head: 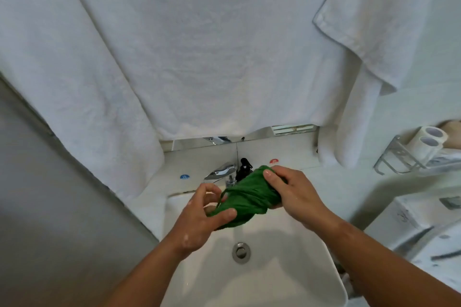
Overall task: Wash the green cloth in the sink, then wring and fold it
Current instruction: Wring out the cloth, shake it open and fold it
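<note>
The green cloth [245, 198] is bunched into a wet roll and held in the air above the white sink [287, 264]. My left hand [202, 217] pinches its lower left end between thumb and fingers. My right hand [290, 190] grips its upper right end, fingers wrapped over the top. Both hands look wet, and the left wrist shows soap suds. Below the cloth lies the sink's metal drain [241, 252].
A chrome tap [220, 172] and a black pump bottle [244, 168] stand just behind the cloth. Large white towels [199, 45] hang over the counter. A metal wall rack [409, 159] with paper rolls is at the right. A grey wall is at the left.
</note>
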`<act>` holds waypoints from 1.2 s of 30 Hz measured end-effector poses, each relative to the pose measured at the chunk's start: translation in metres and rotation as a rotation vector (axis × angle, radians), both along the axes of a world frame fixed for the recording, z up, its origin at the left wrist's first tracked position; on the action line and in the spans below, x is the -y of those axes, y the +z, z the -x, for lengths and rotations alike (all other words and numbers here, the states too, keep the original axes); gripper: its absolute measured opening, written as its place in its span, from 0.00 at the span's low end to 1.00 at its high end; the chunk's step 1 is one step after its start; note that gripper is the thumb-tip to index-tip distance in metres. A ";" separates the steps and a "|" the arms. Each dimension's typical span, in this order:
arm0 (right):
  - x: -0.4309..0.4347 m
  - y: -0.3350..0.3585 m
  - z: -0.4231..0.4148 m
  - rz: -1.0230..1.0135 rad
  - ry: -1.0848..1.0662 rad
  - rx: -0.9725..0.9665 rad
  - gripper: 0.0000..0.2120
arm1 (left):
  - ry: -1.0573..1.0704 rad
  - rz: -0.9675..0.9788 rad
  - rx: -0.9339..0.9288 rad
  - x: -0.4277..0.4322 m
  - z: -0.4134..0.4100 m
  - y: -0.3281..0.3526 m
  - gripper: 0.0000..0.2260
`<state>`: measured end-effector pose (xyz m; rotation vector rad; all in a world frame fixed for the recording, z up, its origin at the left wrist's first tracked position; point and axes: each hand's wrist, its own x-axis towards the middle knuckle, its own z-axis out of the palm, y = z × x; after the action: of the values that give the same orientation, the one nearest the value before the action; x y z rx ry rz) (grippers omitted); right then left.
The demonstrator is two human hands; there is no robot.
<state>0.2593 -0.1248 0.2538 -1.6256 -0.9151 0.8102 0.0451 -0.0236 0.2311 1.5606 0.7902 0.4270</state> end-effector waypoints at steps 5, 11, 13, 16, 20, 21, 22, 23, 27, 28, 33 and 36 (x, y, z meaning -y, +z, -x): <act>-0.004 0.027 0.007 -0.019 0.108 0.190 0.15 | -0.167 -0.245 -0.122 0.008 -0.025 0.037 0.20; 0.000 0.053 0.009 -0.095 0.125 0.268 0.10 | 0.177 -0.314 0.061 0.014 -0.024 0.062 0.07; 0.001 0.061 0.006 -0.125 0.120 0.378 0.10 | 0.229 -0.290 0.069 0.012 -0.018 0.072 0.07; 0.003 0.067 0.010 -0.225 0.145 0.316 0.10 | 0.211 -0.376 0.038 0.008 -0.008 0.086 0.07; 0.003 0.079 0.015 -0.274 0.172 0.264 0.09 | 0.125 -0.397 -0.023 -0.003 0.000 0.109 0.05; 0.003 0.080 0.015 -0.265 0.186 0.290 0.09 | 0.111 -0.364 -0.021 -0.006 0.001 0.113 0.05; 0.002 0.082 0.014 -0.253 0.197 0.322 0.10 | 0.113 -0.333 -0.008 -0.008 0.002 0.117 0.05; 0.001 0.082 0.013 -0.235 0.204 0.367 0.12 | 0.122 -0.311 0.019 -0.010 0.002 0.120 0.05; -0.001 0.090 0.005 -0.205 0.238 0.442 0.18 | 0.128 -0.127 0.212 -0.009 -0.002 0.135 0.11; -0.003 0.093 0.002 -0.214 0.246 0.403 0.18 | 0.106 -0.107 0.220 -0.010 -0.004 0.138 0.12; -0.005 0.111 0.006 -0.277 0.291 0.180 0.13 | 0.080 0.099 0.468 -0.019 -0.009 0.138 0.08; -0.005 0.125 0.017 -0.363 0.280 -0.004 0.11 | -0.150 0.071 0.337 -0.025 -0.008 0.114 0.22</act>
<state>0.2425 -0.1198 0.3783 -1.1966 -1.2276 0.7818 0.0527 0.0010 0.3450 1.4219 0.4213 0.5285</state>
